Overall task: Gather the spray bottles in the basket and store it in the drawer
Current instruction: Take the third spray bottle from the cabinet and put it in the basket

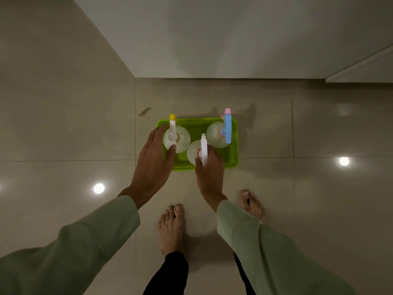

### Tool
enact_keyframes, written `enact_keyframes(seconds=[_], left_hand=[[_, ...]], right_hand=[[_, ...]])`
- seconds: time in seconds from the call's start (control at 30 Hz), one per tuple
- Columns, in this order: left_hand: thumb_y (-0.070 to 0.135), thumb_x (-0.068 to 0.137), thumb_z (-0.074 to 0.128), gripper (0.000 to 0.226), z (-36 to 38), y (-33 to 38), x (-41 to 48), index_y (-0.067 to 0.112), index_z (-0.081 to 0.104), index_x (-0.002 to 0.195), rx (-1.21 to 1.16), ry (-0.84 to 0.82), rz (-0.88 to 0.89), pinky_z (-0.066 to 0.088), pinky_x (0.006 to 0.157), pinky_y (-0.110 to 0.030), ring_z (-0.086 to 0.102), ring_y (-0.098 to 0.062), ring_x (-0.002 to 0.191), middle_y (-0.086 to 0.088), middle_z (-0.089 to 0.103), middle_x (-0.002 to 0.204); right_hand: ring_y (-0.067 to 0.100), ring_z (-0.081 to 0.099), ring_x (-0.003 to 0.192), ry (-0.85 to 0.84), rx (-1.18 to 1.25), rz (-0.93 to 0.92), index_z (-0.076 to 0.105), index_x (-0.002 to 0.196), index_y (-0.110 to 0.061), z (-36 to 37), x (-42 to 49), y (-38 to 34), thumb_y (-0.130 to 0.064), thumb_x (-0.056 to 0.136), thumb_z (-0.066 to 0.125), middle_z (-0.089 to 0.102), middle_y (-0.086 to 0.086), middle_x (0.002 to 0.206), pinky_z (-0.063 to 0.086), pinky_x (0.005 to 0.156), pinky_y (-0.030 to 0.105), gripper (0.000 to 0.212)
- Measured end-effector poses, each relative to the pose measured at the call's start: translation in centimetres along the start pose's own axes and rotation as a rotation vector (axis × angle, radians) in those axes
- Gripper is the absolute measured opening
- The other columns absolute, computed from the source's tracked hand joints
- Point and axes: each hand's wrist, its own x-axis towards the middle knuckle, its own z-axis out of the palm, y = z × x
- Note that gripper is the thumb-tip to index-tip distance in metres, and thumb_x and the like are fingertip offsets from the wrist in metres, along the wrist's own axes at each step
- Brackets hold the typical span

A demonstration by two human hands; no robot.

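Floor tiles carry a bright green basket, and you stand over it with both arms reaching down in pale green sleeves. Three spray bottles stand upright inside the basket. Your left grip is spread wide, fingers splayed along the basket's left edge, the thumb tip touching the rim of the clear bottle with the yellow nozzle; it is not closed around anything. That yellow-nozzled bottle sits just to the right of your left grip, at the basket's left end. Your right grip curls around the near side of the middle bottle with the white trigger and red collar, the trigger lying over your fingers; you appear to have hold of it, though the fingers beneath are hidden by the bottle. Beyond your right grip and a little to its right stands the third bottle, with a blue trigger and pink tip, at the basket's far right corner, untouched by either grip. Your bare feet rest on the floor behind both grips, near the basket's near edge. Two round ceiling-light reflections gleam on the tiles, one to either side. A pale wall rises beyond the basket.
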Motion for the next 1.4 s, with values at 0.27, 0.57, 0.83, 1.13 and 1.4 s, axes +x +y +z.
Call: enact_keyframes(seconds=[0.27, 0.57, 0.83, 1.13, 1.4], left_hand=[[0.019, 0.097, 0.054, 0.053, -1.4, 1.7, -0.3, 0.015, 0.035, 0.147, 0.008, -0.005, 0.008, 0.035, 0.095, -0.023, 0.052, -0.023, 0.127, -0.004, 0.044, 0.148], [0.036, 0.098, 0.051, 0.060, -0.5, 3.2, 1.0, 0.013, 0.030, 0.149, 0.031, 0.024, -0.241, 0.041, 0.096, -0.041, 0.050, -0.033, 0.128, -0.012, 0.047, 0.145], [0.034, 0.099, 0.045, 0.039, 3.6, 2.4, 4.0, 0.001, 0.052, 0.119, 0.197, 0.018, -0.412, 0.039, 0.078, -0.041, 0.055, -0.045, 0.105, -0.026, 0.061, 0.113], [0.032, 0.101, 0.043, 0.040, 3.2, 2.4, 4.1, -0.003, 0.058, 0.110, 0.208, 0.101, -0.414, 0.032, 0.071, -0.039, 0.056, -0.044, 0.095, -0.028, 0.062, 0.104], [0.032, 0.101, 0.044, 0.037, 3.3, 2.3, 4.3, -0.003, 0.059, 0.100, 0.267, 0.067, -0.328, 0.029, 0.066, -0.037, 0.044, -0.031, 0.075, -0.026, 0.063, 0.096]], right_hand=[[0.019, 0.053, 0.122, -0.252, 0.172, -0.040, 0.045, 0.143, -0.013, -4.2, -0.8, -0.1, -0.015, 0.067, 0.087, 0.058, 0.003, 0.134, 0.046, 0.100, 0.032, 0.087], [0.025, 0.061, 0.099, 0.205, -0.017, -0.075, 0.052, 0.117, -0.015, -9.4, 2.5, -1.9, -0.041, 0.093, 0.064, 0.063, 0.002, 0.110, 0.045, 0.072, 0.034, 0.037], [0.039, 0.062, 0.085, 0.040, -0.280, -0.120, 0.058, 0.108, 0.000, -6.4, 6.9, -1.5, -0.020, 0.097, 0.055, 0.066, 0.020, 0.093, 0.034, 0.066, 0.033, 0.023], [0.035, 0.060, 0.073, 0.016, -0.249, -0.234, 0.061, 0.108, 0.005, -6.9, 6.5, -1.1, -0.016, 0.099, 0.057, 0.064, 0.021, 0.085, 0.041, 0.063, 0.035, 0.023], [0.034, 0.062, 0.078, 0.051, -0.206, -0.121, 0.059, 0.108, 0.003, -6.3, 6.5, -1.7, -0.020, 0.102, 0.053, 0.064, 0.020, 0.086, 0.049, 0.068, 0.042, 0.025]])
